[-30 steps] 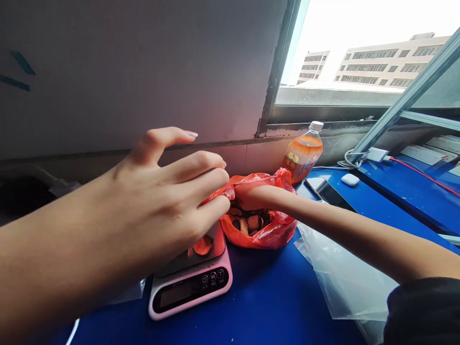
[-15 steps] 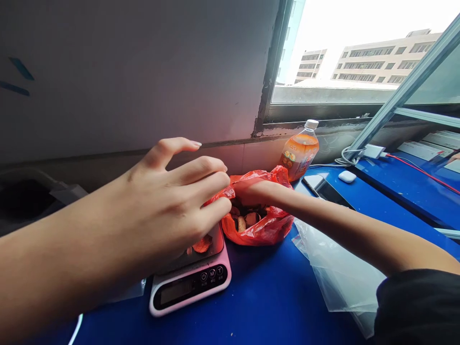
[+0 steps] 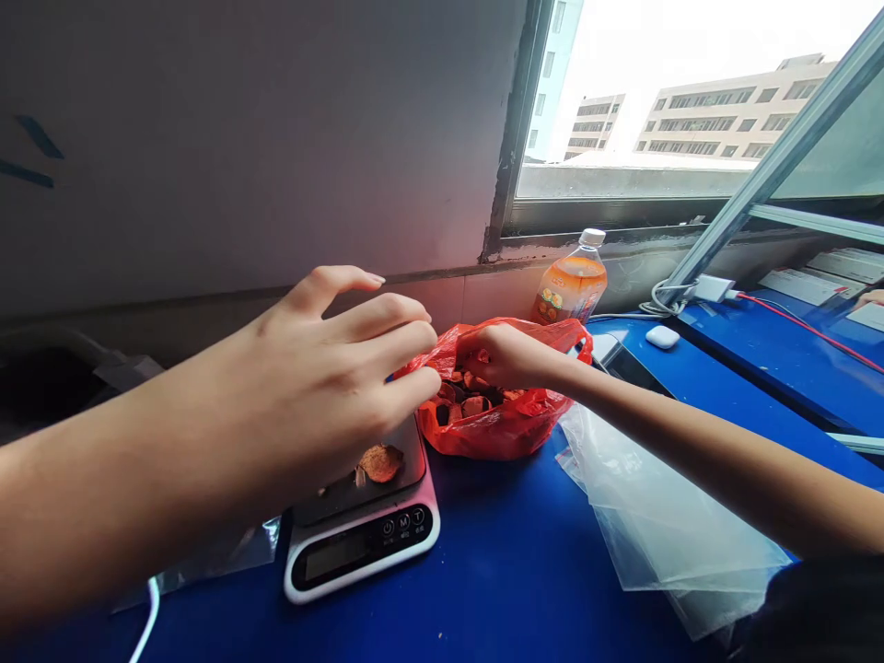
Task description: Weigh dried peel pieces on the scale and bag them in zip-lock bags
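Observation:
My left hand point(image 3: 345, 359) reaches over the digital scale point(image 3: 359, 562). Its fingers are bent at the left rim of a red plastic bag point(image 3: 507, 437) and seem to grip it; the thumb is hidden. Inside the bag lie several reddish-brown dried slices point(image 3: 476, 405). My right hand point(image 3: 507, 354) dips into the bag's mouth with curled fingers; its fingertips and anything in them are hidden. One round brown slice point(image 3: 381, 463) and small bits rest on the scale's dark plate, partly under my left hand. The scale's display looks dark.
An orange drink bottle point(image 3: 572, 281) stands behind the bag. To the right lie clear plastic bags point(image 3: 656, 506), a phone point(image 3: 632, 368) and a white earbud case point(image 3: 663, 337). A metal frame point(image 3: 732, 198) slants over the blue table. A white cable point(image 3: 146, 626) runs at lower left.
My right hand has risen a little inside the bag, and more of its back and the slices show. The bag's right rim has spread outward. My left hand has barely moved.

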Action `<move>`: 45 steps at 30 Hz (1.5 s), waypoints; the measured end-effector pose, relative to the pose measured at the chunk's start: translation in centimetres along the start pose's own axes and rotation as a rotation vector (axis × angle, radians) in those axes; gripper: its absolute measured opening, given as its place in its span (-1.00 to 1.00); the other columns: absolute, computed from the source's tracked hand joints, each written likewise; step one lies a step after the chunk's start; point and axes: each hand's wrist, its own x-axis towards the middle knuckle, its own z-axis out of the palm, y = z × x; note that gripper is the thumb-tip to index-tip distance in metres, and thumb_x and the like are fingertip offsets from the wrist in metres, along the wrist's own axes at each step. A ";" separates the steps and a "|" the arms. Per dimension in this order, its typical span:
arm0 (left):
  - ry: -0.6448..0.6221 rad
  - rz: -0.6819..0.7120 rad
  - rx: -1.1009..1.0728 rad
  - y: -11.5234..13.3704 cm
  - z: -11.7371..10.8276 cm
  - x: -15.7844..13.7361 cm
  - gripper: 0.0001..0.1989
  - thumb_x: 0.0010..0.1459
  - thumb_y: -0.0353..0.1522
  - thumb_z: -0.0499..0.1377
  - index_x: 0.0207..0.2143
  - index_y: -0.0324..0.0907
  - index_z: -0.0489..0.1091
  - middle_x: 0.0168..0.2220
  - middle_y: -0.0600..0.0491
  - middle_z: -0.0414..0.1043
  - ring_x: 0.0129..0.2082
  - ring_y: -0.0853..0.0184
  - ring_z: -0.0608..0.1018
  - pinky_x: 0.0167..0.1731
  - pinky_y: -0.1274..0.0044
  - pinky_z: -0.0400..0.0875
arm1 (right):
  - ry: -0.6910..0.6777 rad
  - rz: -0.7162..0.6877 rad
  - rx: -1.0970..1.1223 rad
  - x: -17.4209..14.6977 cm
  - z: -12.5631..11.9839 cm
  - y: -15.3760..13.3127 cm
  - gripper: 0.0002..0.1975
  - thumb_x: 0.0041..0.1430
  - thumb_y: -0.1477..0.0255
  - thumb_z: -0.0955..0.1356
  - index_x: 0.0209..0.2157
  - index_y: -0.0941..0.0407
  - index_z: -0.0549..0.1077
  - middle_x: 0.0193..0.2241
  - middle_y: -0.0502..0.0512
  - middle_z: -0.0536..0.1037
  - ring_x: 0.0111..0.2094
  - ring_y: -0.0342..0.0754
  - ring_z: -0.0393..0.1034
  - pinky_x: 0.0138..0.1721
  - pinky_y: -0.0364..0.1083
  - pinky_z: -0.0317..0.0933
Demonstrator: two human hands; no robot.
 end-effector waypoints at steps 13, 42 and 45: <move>0.044 -0.229 -0.175 1.5 1.5 0.7 -0.72 0.28 -0.25 0.03 -0.12 -0.19 0.42 -0.10 -0.03 0.45 -0.01 0.16 0.43 -0.02 0.28 0.31 | 0.151 0.208 1.002 -6.0 -0.5 -3.8 -0.78 0.21 0.34 0.28 -0.16 0.14 0.42 -0.26 0.11 0.57 -0.24 -0.09 0.49 -0.21 -0.12 0.36; -0.269 -0.927 -0.613 0.6 10.2 -5.9 -0.73 0.04 -0.18 0.13 -0.29 -0.11 0.51 -0.33 0.08 0.60 -0.36 0.26 0.59 -0.38 0.54 0.38 | 0.544 -0.074 0.401 -12.7 4.6 -8.7 -0.79 0.35 0.39 0.14 -0.41 0.06 0.16 -0.54 0.00 0.30 -0.55 -0.15 0.19 -0.54 -0.14 0.12; -0.397 -0.867 -0.665 -0.2 10.2 -5.4 -0.72 0.01 -0.12 0.16 -0.35 -0.06 0.54 -0.39 0.11 0.60 -0.39 0.25 0.59 -0.41 0.54 0.36 | 0.572 -0.066 0.349 -12.9 4.3 -7.9 -0.79 0.34 0.42 0.15 -0.43 0.06 0.16 -0.57 -0.03 0.28 -0.59 -0.17 0.16 -0.57 -0.15 0.09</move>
